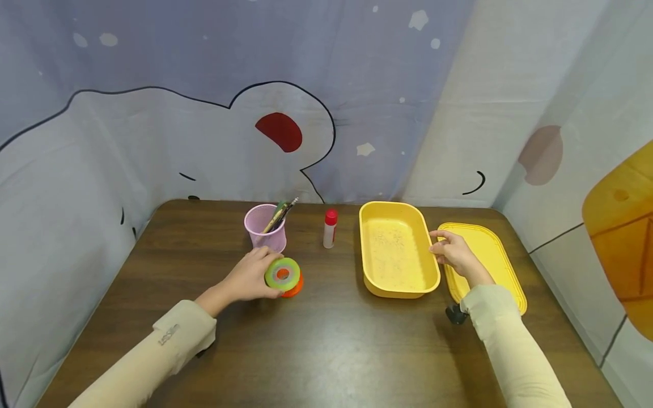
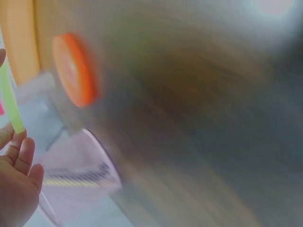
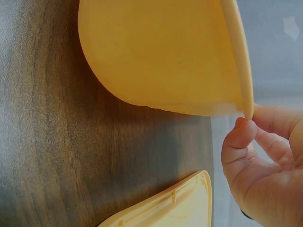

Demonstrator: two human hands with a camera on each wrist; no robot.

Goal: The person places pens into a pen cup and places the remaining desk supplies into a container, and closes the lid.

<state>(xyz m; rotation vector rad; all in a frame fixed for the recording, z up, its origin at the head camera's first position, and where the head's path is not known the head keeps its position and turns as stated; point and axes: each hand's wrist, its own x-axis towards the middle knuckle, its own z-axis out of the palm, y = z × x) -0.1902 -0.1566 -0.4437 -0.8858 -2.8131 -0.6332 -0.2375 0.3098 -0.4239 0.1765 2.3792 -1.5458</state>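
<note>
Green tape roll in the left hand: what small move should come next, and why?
Perhaps carry the green tape roll rightward over the yellow container: the left hand holds it clear of the orange roll, and the right hand pinches the container's rim.

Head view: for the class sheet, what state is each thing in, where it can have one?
Tub: upright, uncovered
Lid: off the tub, lying on the table
Cup: upright, holding pens
Glue stick: upright, capped
Green tape: raised
Orange tape: lying flat
Left hand: pinching green tape
Right hand: pinching tub's rim
</note>
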